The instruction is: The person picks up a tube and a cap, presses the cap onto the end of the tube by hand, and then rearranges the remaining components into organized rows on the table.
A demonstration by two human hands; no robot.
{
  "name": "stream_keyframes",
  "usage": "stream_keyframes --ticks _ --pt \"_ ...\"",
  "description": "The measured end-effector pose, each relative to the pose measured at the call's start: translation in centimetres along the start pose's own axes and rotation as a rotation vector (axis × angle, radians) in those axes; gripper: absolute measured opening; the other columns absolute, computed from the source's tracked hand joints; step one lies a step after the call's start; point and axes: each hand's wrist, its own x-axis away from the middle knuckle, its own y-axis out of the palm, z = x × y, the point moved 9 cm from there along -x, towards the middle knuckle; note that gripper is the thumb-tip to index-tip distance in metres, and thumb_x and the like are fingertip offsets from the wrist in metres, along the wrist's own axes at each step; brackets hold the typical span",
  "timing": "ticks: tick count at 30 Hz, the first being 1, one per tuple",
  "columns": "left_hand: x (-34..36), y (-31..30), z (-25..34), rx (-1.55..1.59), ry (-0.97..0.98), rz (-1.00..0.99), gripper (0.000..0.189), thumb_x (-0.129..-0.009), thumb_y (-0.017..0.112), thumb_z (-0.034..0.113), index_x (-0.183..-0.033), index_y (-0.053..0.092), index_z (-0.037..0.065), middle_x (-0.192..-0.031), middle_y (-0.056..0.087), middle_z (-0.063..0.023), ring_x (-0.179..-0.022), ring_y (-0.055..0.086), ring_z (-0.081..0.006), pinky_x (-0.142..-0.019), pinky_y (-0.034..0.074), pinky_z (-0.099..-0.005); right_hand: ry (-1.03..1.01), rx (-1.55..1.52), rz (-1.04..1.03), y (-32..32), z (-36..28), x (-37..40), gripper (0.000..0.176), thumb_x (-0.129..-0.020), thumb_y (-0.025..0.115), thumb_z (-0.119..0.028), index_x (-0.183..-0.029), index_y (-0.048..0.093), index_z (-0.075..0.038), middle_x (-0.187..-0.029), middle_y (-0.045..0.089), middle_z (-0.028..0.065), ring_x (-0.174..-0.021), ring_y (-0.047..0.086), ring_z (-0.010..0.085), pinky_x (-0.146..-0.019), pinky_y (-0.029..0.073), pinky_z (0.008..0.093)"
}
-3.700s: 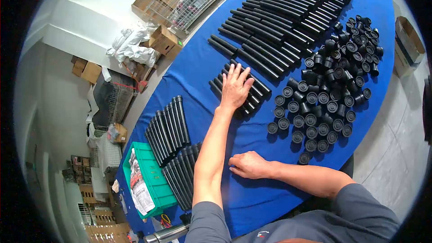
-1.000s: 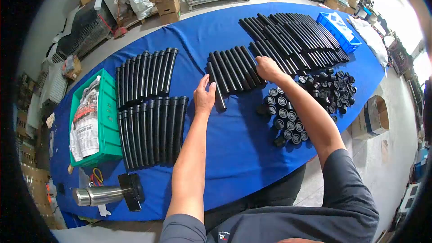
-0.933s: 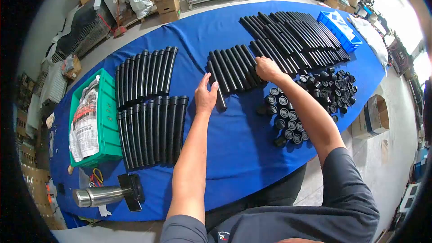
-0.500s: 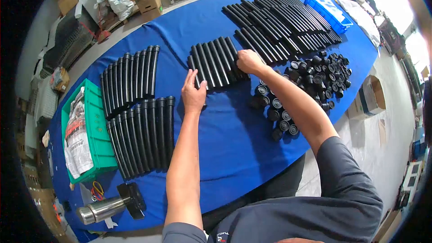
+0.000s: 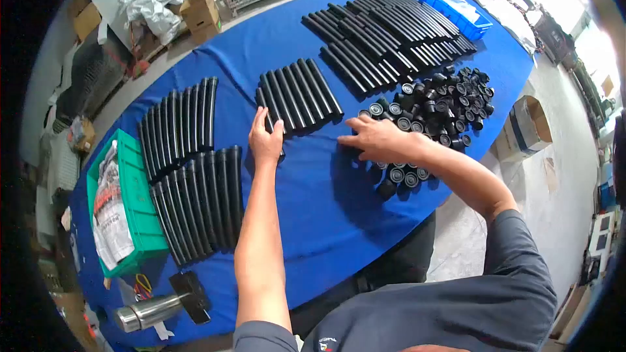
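Observation:
A middle row of black tubes [image 5: 297, 94] lies side by side on the blue cloth. My left hand [image 5: 265, 143] rests against the leftmost tube, its fingers stretched up along it and the thumb apart. Part of that tube is hidden under the hand. To the right, my right hand [image 5: 381, 139] hovers at the near left edge of a heap of black caps [image 5: 450, 101]. Its fingers are spread, and nothing shows in them.
Left of my arm lie two rows of tubes with thicker ends [image 5: 202, 202]. Beside them stand a green crate [image 5: 145, 205], a mallet [image 5: 190, 296] and a steel flask [image 5: 147, 313]. More bare tubes [image 5: 385, 36] and a blue basket [image 5: 476, 29] lie at the back; a cardboard box [image 5: 525, 127] stands right.
My right hand has left the right end of the middle tube row and moved toward me to the caps, its fingers opening. My left hand stays at the leftmost tube. The view has shifted slightly.

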Motion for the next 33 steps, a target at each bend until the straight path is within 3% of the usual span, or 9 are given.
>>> stream_keyframes --ticks 6,10,13,17,25,29,33 --pt "-0.2 0.4 -0.7 0.034 -0.01 -0.002 0.052 -0.085 0.072 0.018 -0.13 0.063 -0.006 -0.143 0.058 -0.0252 -0.136 0.054 -0.0355 -0.115 0.041 -0.0405 -0.035 -0.056 0.148 1.1 0.5 -0.3 0.033 -0.085 0.068 -0.015 -0.117 0.064 -0.012 -0.117 0.054 0.0159 -0.116 0.056 0.0345 -0.079 0.062 0.042" --pt "0.0 0.3 -0.8 0.013 0.013 -0.008 0.05 -0.085 0.072 0.017 -0.13 0.063 -0.006 -0.143 0.058 -0.0244 -0.135 0.055 -0.0357 -0.115 0.042 -0.0405 -0.108 -0.083 0.284 0.8 0.7 -0.3 0.035 -0.083 0.068 -0.011 -0.118 0.062 -0.01 -0.117 0.055 0.0146 -0.113 0.056 0.0346 -0.078 0.062 0.0438" --pt "-0.1 0.3 -0.6 0.006 -0.013 -0.014 0.051 -0.085 0.072 0.016 -0.13 0.063 -0.006 -0.143 0.058 -0.0239 -0.135 0.055 -0.0354 -0.115 0.041 -0.0403 -0.036 -0.138 0.161 1.7 1.3 -0.8 0.035 -0.081 0.069 -0.009 -0.116 0.062 -0.009 -0.114 0.056 0.0142 -0.113 0.056 0.0349 -0.079 0.062 0.0444" --pt "0.0 -0.1 0.2 -0.035 -0.032 -0.021 0.051 -0.086 0.072 0.017 -0.13 0.063 -0.006 -0.144 0.058 -0.0234 -0.135 0.055 -0.0351 -0.115 0.041 -0.04 -0.036 -0.175 0.191 2.3 1.6 -1.3 0.037 -0.079 0.071 -0.009 -0.114 0.061 -0.009 -0.11 0.057 0.0135 -0.114 0.056 0.0347 -0.08 0.062 0.0443" --pt "-0.1 0.1 -0.5 0.035 -0.011 -0.013 0.05 -0.087 0.071 0.019 -0.129 0.063 -0.007 -0.144 0.057 -0.024 -0.135 0.055 -0.0354 -0.115 0.041 -0.0401 -0.053 -0.166 0.36 -3.3 1.2 0.9 0.041 -0.077 0.072 -0.009 -0.116 0.061 -0.01 -0.11 0.057 0.0126 -0.114 0.056 0.0344 -0.085 0.061 0.0422" --pt "0.0 0.2 -0.6 0.034 -0.007 -0.017 0.05 -0.087 0.07 0.019 -0.13 0.063 -0.006 -0.145 0.057 -0.0234 -0.135 0.055 -0.0353 -0.115 0.041 -0.0399 0.055 -0.181 0.366 -6.3 6.2 5.5 0.046 -0.077 0.074 -0.01 -0.121 0.062 -0.01 -0.112 0.058 0.0131 -0.114 0.055 0.0357 -0.096 0.052 0.0468" --pt "0.0 0.1 -0.1 -0.014 -0.027 -0.026 0.051 -0.087 0.069 0.021 -0.13 0.063 -0.005 -0.145 0.057 -0.0232 -0.136 0.054 -0.0352 -0.115 0.041 -0.04 0.263 -0.12 0.191 -3.5 10.8 9.5 0.043 -0.077 0.074 -0.01 -0.119 0.062 -0.01 -0.112 0.058 0.0136 -0.115 0.055 0.0357 -0.098 0.05 0.0468"
